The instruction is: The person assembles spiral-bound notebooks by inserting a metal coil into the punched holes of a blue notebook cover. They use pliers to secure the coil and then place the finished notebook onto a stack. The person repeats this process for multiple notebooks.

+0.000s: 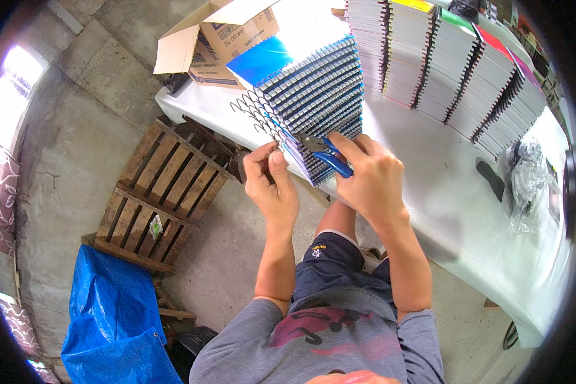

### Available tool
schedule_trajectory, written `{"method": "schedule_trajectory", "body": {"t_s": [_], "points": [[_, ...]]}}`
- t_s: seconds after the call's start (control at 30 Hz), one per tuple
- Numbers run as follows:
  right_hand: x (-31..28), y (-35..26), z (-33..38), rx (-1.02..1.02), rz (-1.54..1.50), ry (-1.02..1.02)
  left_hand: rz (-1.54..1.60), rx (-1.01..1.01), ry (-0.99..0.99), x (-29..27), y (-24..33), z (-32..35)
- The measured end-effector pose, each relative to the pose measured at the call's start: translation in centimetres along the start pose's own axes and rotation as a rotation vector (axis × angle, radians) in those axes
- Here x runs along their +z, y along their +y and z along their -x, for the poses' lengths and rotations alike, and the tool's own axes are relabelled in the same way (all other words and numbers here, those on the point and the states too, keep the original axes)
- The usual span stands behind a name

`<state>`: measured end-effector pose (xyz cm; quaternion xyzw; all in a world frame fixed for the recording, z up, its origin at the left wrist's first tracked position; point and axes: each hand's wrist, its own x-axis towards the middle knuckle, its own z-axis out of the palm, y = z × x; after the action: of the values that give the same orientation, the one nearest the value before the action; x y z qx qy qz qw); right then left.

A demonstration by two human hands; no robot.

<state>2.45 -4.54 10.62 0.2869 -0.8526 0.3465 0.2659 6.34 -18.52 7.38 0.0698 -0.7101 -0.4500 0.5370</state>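
White-topped table (445, 182); spiral-bound notebook stack (317, 86) at its edge, prob. heavy. R hand (372, 176) wraps blue-handled nippers (333, 162); L hand (273, 189) by coil tails (257, 110), pinch unclear. Tails look springy; best held nr. tips.

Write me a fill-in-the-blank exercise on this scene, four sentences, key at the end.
1. The pliers in the right hand have ____ handles.
2. The left hand is by loose coil ends, which jut from the ____ side of the stack of spiral-bound books as pictured.
3. The slatted pallet is made of ____.
4. The open box at the top is made of ____.

Missing words: blue; left; wood; cardboard.
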Motion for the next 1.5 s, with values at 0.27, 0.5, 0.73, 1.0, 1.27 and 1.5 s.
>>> {"method": "schedule_trajectory", "body": {"t_s": [0.27,0.5,0.73,1.0,1.27,1.5], "points": [[-0.9,0.4,-0.2,-0.067,0.027,0.085,1.469,-0.879,-0.107,-1.9,-0.7,-1.4],[-0.6,0.3,-0.4,-0.074,0.054,0.089,1.046,-0.693,-0.013,-0.7,1.3,-2.3],[-0.7,-0.5,-0.7,-0.063,0.054,0.048,0.667,-0.428,-0.063,-0.1,1.8,-2.1],[-0.4,-0.2,-0.3,-0.016,-0.007,0.023,0.392,-0.275,-0.028,0.4,1.7,-1.9],[-1.1,-0.1,-0.8,-0.05,0.011,0.098,0.342,-0.29,-0.06,0.0,2.2,-1.8],[-0.5,-0.8,-1.0,-0.046,-0.035,0.056,0.307,-0.311,-0.083,-0.2,2.6,-1.8]]}}
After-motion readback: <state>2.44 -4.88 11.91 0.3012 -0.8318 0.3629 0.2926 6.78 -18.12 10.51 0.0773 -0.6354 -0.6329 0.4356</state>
